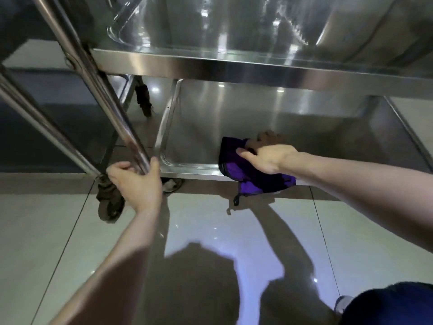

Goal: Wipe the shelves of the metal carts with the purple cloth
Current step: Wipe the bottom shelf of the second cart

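Observation:
A steel cart fills the view, with a middle shelf (234, 66) above and a bottom shelf (234, 118) below it. The purple cloth (236, 170) lies over the front rim of the bottom shelf, one corner hanging toward the floor. My right hand (264, 158) lies on the cloth with its thumb on the fabric and its fingers bent over the bunched part; the fingertips sit in the shelf's shadow. My left hand (136, 181) grips the cart's front left upright tube (103, 99) near its base.
A second upright tube (35, 120) runs at the far left. Dark caster wheels (110, 202) stand below my left hand, and another wheel (144, 99) sits further back. Glossy pale floor tiles (210, 231) spread in front. My dark-clothed knee (393, 306) is at bottom right.

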The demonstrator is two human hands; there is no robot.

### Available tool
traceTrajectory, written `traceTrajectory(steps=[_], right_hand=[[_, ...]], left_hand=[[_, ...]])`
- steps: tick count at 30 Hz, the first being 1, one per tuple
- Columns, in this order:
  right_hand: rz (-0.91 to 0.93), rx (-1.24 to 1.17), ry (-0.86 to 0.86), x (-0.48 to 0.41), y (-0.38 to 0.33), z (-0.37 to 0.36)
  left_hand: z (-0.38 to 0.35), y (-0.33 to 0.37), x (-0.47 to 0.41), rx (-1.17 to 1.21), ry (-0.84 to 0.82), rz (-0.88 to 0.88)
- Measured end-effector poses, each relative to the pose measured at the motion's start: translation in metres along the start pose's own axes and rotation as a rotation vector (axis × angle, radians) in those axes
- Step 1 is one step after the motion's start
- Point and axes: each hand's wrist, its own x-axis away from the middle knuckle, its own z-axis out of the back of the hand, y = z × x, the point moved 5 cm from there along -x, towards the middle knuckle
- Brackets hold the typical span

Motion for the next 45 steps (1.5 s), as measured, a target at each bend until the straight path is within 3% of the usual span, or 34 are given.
traceTrajectory(steps=[2,5,7,11,15,18,21,27,29,32,39,45], right_hand=[[0.187,0.002,0.127,0.003,-0.001,-0.01],[0.349,0.023,0.059,0.005,0.002,-0.058],[0.395,0.0,0.073,-0.003,0.008,-0.074],[0.606,-0.043,0.118,-0.018,0.029,-0.065],[0.728,0.004,0.234,-0.029,0.043,-0.07],[0.763,-0.046,0.238,-0.047,0.046,-0.064],[0.637,-0.006,0.256,-0.096,0.078,-0.039],[0.164,-0.111,0.299,-0.203,0.135,0.013],[0.103,-0.112,0.27,-0.218,0.118,0.014],[0.15,-0.093,0.258,-0.226,0.063,0.019],[0.609,0.037,0.248,-0.188,-0.102,-0.006],[0.57,-0.05,0.276,-0.182,-0.064,-0.003]], left_hand=[[-0.01,-0.009,0.046,-0.093,-0.016,-0.215],[-0.051,-0.009,0.083,-0.376,-0.222,-0.555],[-0.08,-0.002,0.084,-0.542,-0.298,-0.65],[-0.121,-0.004,0.082,-0.806,-0.309,-0.635],[-0.127,-0.018,0.085,-0.888,-0.205,-0.697],[-0.124,-0.016,0.081,-0.926,-0.224,-0.687],[-0.121,-0.009,0.082,-0.992,-0.271,-0.661],[-0.122,-0.005,0.088,-1.083,-0.287,-0.655],[-0.121,-0.007,0.089,-1.084,-0.278,-0.653],[-0.121,-0.01,0.091,-1.076,-0.273,-0.647],[-0.12,-0.013,0.093,-1.099,-0.268,-0.648],[-0.117,-0.012,0.09,-1.06,-0.273,-0.651]])
